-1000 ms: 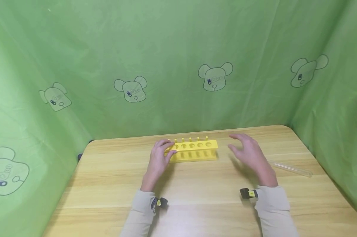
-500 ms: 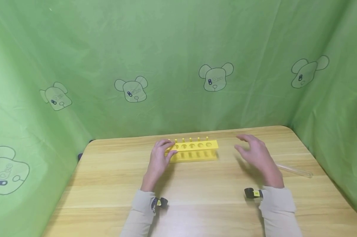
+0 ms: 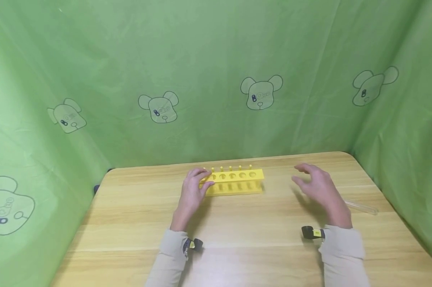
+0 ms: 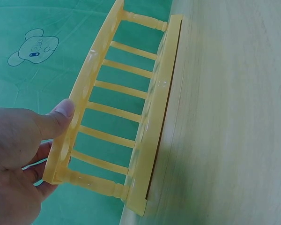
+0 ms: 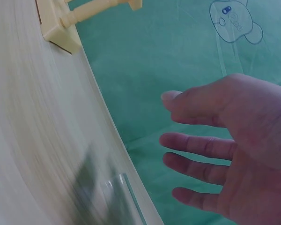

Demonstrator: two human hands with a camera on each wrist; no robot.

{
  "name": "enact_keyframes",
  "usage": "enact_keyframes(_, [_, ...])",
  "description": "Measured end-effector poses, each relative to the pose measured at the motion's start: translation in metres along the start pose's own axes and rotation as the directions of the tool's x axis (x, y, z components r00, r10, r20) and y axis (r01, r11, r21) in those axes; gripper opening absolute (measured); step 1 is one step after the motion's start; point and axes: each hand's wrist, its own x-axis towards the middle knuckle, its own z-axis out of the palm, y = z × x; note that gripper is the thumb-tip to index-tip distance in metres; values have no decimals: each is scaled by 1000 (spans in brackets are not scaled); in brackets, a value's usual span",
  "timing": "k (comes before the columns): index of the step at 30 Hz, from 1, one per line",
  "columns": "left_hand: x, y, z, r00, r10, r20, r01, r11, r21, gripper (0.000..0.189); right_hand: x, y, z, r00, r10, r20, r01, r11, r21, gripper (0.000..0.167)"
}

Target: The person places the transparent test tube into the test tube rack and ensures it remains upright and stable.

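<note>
— While the left hand [image 3: 191, 190] keeps to its end of the yellow rack [image 3: 236, 179], what has changed over the last second?

— The right hand [image 3: 319, 187]. It has drawn away from the rack's right end, and its forearm now hides more of the clear tube [image 3: 362, 207] lying on the wooden table [image 3: 252, 235].

— Has the rack shifted too?

— Not that I can see. It stands upright in the same spot, near the table's far edge, just in front of the green cloth [image 3: 209, 71].

— And how is the left hand set?

— It pinches the left end of the top plate, thumb on the near side, fingers around the far side.

— The right one?

— It holds nothing. The fingers are apart and loosely bent, with a gap between thumb and forefinger, and it hangs above the table.

— So what do you make of the move?

— My reading is that steadying the rack is left to one hand, while the other is free and closer to the tube. The rack holes I can see have no tube in them; the leftmost is covered by fingers, so I can't tell.
</note>
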Motion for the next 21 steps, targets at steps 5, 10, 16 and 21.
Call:
enact_keyframes(5, [0, -1, 0, 1000, 15, -10, -15, 1000, 4, 37, -2, 6, -4, 999, 20, 25, -20, 1000, 7, 55])
enact_keyframes(10, [0, -1, 0, 1000, 10, -4, -10, 1000, 3, 37, -7, 13, -9, 997, 57, 48, -58, 998, 16, 56])
enact_keyframes(16, [0, -1, 0, 1000, 12, -4, -12, 1000, 4, 37, -12, 19, -17, 990, 101, 97, -104, 994, 30, 60])
enact_keyframes(21, [0, -2, 0, 1000, 14, -7, -14, 1000, 0, 37, -15, 24, -19, 989, 100, 109, -104, 994, 31, 59])
